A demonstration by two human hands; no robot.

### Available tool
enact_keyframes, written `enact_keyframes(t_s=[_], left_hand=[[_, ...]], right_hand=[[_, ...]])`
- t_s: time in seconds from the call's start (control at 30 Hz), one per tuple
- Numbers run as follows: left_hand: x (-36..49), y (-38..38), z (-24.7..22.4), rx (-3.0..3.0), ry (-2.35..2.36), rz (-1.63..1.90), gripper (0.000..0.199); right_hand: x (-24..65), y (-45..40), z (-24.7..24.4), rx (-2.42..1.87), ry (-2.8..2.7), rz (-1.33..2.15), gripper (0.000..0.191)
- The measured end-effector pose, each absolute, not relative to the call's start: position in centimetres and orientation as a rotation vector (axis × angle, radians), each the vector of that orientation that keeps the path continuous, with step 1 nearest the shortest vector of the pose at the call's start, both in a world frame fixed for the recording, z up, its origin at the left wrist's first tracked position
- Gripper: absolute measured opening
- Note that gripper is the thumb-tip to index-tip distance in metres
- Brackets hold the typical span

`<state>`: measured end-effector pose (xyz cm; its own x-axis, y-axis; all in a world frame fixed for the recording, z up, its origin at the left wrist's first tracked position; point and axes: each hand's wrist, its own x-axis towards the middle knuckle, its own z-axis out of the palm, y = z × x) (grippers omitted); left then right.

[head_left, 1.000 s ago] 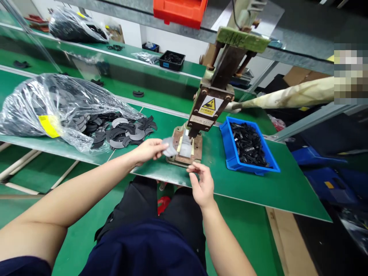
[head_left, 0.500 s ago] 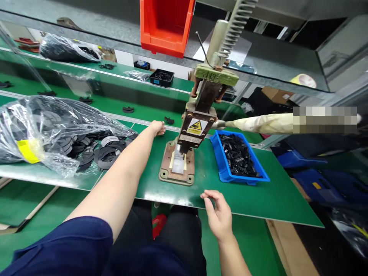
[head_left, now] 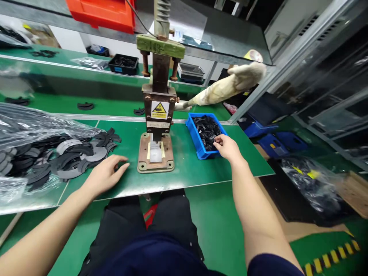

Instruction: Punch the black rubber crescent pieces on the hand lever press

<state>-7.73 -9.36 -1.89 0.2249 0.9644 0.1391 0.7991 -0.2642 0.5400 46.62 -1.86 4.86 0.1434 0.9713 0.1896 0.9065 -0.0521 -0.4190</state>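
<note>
My left hand (head_left: 107,174) hovers just above the green bench top (head_left: 120,188), its thumb and fingers apart with nothing between them. To its left is a pile of curved flat black pieces (head_left: 69,157), spilling from a clear plastic bag (head_left: 37,122). My right hand (head_left: 228,147) reaches over the near right side of a blue bin (head_left: 201,153) full of small black parts (head_left: 205,128). Its thumb and fingertips come together at those parts; what they pinch is too small to make out. Between my hands stands a press (head_left: 159,111), with a pale block (head_left: 156,154) on its base plate.
A cloth-wrapped lever (head_left: 218,90) sticks out from the press above the blue bin. Behind runs a green channel with several curved pieces (head_left: 85,105). A black tray (head_left: 123,64) sits on the back ledge, and a red bin (head_left: 103,15) hangs above.
My left hand has come back from the bench's rear edge toward the front, beside the pile. My right hand has moved from the front edge to the blue bin. The view has shifted right.
</note>
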Motion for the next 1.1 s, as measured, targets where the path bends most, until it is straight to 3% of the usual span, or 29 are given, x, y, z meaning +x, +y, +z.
enact_keyframes(t_s=[0.13, 0.3, 0.5, 0.8, 1.1], left_hand=[[-9.5, -13.8, -4.9, 2.294, 1.67, 0.793, 0.035], [-9.8, -14.0, -6.8, 2.382, 1.813, 0.902, 0.033], [-9.4, -13.6, -6.7, 2.358, 1.84, 0.928, 0.03], [-5.3, -14.7, -2.6, 2.244, 1.516, 1.366, 0.019], [1.0, -15.7, 2.4, 2.207, 1.011, 1.426, 0.039]], right_hand=[[46.8, 0.8, 5.0, -2.179, -1.923, 0.249, 0.032], [45.4, 1.9, 4.6, -2.285, -1.993, 0.287, 0.041], [44.9, 0.3, 5.8, -2.154, -1.832, 0.146, 0.016], [37.3, -6.9, 5.1, -1.517, -1.61, 0.284, 0.025], [24.2, -15.0, 0.9, -1.069, -1.589, 0.775, 0.013]])
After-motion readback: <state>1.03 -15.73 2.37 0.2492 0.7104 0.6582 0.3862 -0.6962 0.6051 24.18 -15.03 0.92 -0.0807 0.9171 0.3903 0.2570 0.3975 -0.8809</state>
